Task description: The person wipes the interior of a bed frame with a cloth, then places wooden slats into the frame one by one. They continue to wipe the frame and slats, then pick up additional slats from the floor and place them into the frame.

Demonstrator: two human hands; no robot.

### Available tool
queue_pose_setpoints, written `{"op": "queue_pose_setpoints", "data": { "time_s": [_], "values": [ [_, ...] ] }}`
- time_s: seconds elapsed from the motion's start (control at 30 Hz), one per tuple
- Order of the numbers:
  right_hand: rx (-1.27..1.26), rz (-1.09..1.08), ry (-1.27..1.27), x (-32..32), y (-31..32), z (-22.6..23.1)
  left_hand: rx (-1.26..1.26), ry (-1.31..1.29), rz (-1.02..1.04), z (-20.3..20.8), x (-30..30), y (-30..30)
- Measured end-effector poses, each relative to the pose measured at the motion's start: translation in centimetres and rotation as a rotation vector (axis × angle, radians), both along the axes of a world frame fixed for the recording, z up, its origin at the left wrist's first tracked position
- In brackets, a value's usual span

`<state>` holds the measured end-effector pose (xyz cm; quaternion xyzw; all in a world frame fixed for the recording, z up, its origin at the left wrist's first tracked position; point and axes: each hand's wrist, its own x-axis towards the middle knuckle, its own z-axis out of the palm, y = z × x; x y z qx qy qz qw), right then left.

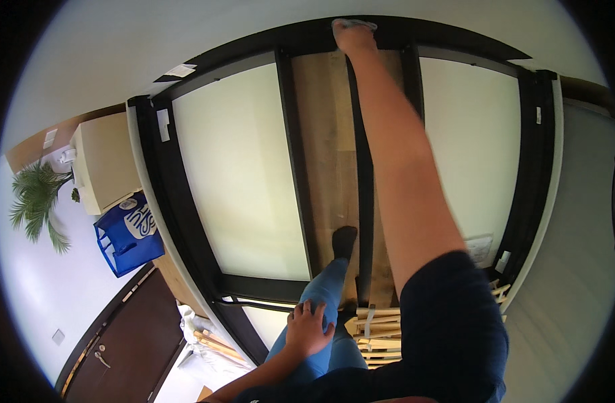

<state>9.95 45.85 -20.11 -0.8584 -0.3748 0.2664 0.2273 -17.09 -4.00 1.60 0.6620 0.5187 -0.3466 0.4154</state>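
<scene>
The person's right hand is closed on a thin, crumpled, grey-blue cloth, gripping it against the far rail of a large black rectangular frame; fingertip detail is too small to make out. The cloth lies near the middle of the frame's far edge, and the bare right forearm reaches over the interior toward it. The left hand, fingers slightly spread and grasping nothing, rests on the knee of a leg in blue denim. Below that knee, a foot in a black sock stands on a brown wood-plank floor, visible between two dark lengthwise bars. Flanking this strip, a smooth white panel fills the frame's left bay and a second white panel its right bay. At the near edge, beside the legs, lies a stack of pale wooden slats. Beyond the frame's left edge are a blue printed bag, a beige box-shaped cabinet, a green feathery-leaved plant and a dark brown door.
</scene>
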Motion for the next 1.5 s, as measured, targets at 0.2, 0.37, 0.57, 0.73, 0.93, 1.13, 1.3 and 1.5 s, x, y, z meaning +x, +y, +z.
{"op": "queue_pose_setpoints", "data": {
  "time_s": [0.2, 0.37, 0.57, 0.73, 0.93, 1.13, 1.3, 1.5],
  "values": [
    [-0.178, 0.106, 0.160, -0.2, 1.3, -0.8, 0.005, 0.008, 0.076, 0.2, 0.8, -0.2],
    [0.174, 0.058, 0.506, 8.5, -0.7, -9.8, 0.060, -0.009, 0.032, -0.2, 1.1, 0.0],
    [0.196, -0.145, 0.768, 3.1, -3.4, -5.6, 0.073, -0.017, -0.039, -0.5, 1.8, -0.7],
    [0.297, -0.010, 0.088, 10.2, -10.8, -4.4, 0.069, -0.011, -0.040, -0.5, 2.3, -0.3],
    [-0.066, 0.417, -0.105, 16.7, -16.4, -7.8, 0.102, -0.070, -0.083, -1.5, 1.1, 0.9],
    [-0.055, 0.284, -0.298, 5.4, -43.7, -11.0, 0.085, -0.069, -0.064, -1.7, 0.7, -0.4],
    [-0.539, 0.287, -0.179, 1.0, -61.8, -7.5, 0.054, -0.095, -0.089, -1.5, 0.4, -2.9],
    [-0.791, -0.067, 0.256, 2.4, -68.7, -4.3, 0.047, -0.019, -0.125, -0.3, 2.0, -5.0]
  ]
}}
